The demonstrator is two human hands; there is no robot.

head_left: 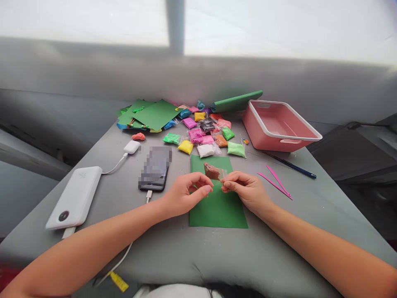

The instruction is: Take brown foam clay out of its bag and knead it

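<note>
A small clear plastic packet of brown clay (213, 171) hangs between both hands, just above a green sheet of paper (217, 209) lying flat on the grey table (192, 252). My left hand (183, 195) pinches the packet's lower left edge with thumb and fingertips. My right hand (245, 188) pinches its right edge. Behind the sheet lie several packets of coloured clay (207, 134): yellow, pink, white, green, orange.
A pink plastic bin (281, 126) stands at the back right, a green paper roll (236, 101) behind it. A blue pen (294, 167) and pink clay tools (277, 184) lie right. Left: a phone (155, 169), white power bank (76, 198), earbud case (132, 147), green paper stack (151, 114).
</note>
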